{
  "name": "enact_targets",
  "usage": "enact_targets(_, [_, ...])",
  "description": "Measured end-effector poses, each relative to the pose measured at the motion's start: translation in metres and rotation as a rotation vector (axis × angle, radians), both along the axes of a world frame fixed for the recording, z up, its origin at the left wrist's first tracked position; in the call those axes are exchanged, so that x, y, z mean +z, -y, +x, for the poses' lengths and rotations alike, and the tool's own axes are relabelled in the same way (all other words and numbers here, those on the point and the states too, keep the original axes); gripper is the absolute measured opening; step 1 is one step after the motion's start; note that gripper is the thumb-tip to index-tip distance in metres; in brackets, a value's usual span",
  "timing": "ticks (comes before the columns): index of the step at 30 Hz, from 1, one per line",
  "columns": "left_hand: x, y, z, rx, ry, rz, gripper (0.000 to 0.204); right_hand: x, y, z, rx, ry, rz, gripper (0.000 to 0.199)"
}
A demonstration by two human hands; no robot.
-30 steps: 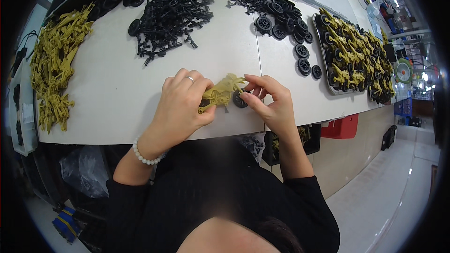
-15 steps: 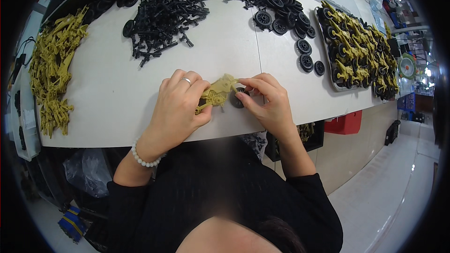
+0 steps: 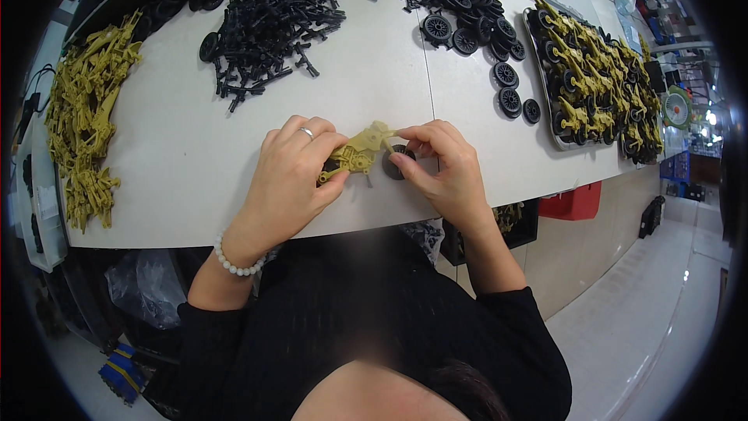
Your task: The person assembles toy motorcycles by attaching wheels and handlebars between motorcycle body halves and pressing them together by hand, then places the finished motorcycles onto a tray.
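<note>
Hands meet over the near edge of a pale tabletop (image 3: 179, 179), both closed around one small toy piece. The left hand (image 3: 292, 179), with a ring on one finger and a bead bracelet (image 3: 234, 261) at the wrist, curls its fingers around an olive-yellow plastic model body (image 3: 360, 152), gripping it from the left side and holding it just above the surface. The right hand (image 3: 444, 171) pinches a black wheel (image 3: 396, 164) between thumb and fingertips, pressed against the right end of that model body, so the two parts touch. Farther back on the tabletop lies a heap of black plastic frame parts (image 3: 273, 23), and to its right a scatter of loose black wheels (image 3: 475, 19), some trailing down toward the front edge. At the far left a pile of olive-yellow model parts (image 3: 89, 121) runs along the edge. At the far right a tray (image 3: 545, 121) is packed with finished olive-yellow models (image 3: 600, 78) with black wheels fitted. Below the right edge of the tabletop a red bin (image 3: 573, 203) shows. Black sleeves cover both forearms below the wrists.
</note>
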State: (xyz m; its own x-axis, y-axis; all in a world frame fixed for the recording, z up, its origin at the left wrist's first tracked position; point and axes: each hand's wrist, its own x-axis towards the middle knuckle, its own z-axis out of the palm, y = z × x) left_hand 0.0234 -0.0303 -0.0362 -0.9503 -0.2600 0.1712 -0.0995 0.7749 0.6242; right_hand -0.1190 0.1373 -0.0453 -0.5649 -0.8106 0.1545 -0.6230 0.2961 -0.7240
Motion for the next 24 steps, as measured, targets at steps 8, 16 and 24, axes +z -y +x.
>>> enact_targets(8, [0.001,-0.002,0.003,-0.018,0.007,0.031,0.029,-0.004,0.009,-0.001,-0.074,-0.077,0.048,0.033])
enact_targets(16, [-0.004,-0.005,0.008,-0.003,-0.058,0.086,0.03,-0.009,0.017,0.0,-0.004,0.019,0.042,0.02])
enact_targets(24, [-0.006,-0.006,0.013,0.081,-0.017,0.446,0.035,-0.004,0.01,0.012,-0.051,0.546,-0.17,0.026])
